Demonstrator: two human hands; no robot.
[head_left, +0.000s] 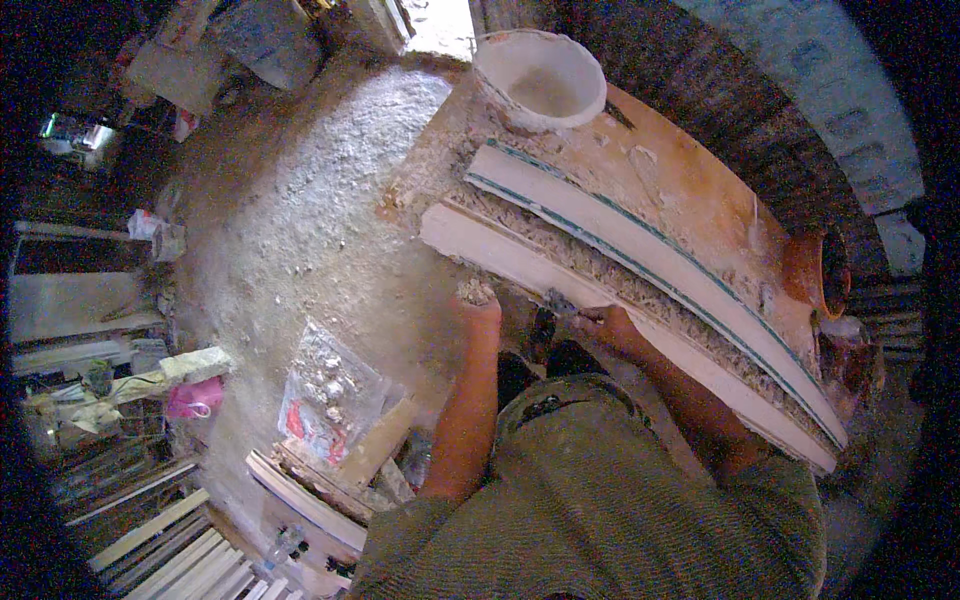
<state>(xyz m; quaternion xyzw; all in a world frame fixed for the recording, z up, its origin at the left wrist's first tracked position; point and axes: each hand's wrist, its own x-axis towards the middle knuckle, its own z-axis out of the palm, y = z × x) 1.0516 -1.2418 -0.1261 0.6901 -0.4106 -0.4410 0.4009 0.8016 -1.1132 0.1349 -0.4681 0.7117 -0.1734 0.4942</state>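
In my left hand (482, 312), cupped beside the near edge of the bench, lies a clump of crumbly, fibrous material (475, 291). My right hand (610, 330) is closed round a small dark-bladed tool (560, 300), its exact kind too small to make out. The blade is by the near edge of a long pale moulding strip (500, 241). Behind it runs a second long pale strip (600, 210) with green edges. Rough, fibrous brown-grey filling (640, 283) lies in the gap between the two strips.
A whitish bucket (545, 85) stands at the bench's far left end. An orange-brown pot (822, 270) is at the far right. On the dusty floor (300, 190) to my left lie a plastic sheet with rubble (325, 390), a pink object (195, 398) and stacked pale strips (190, 560).
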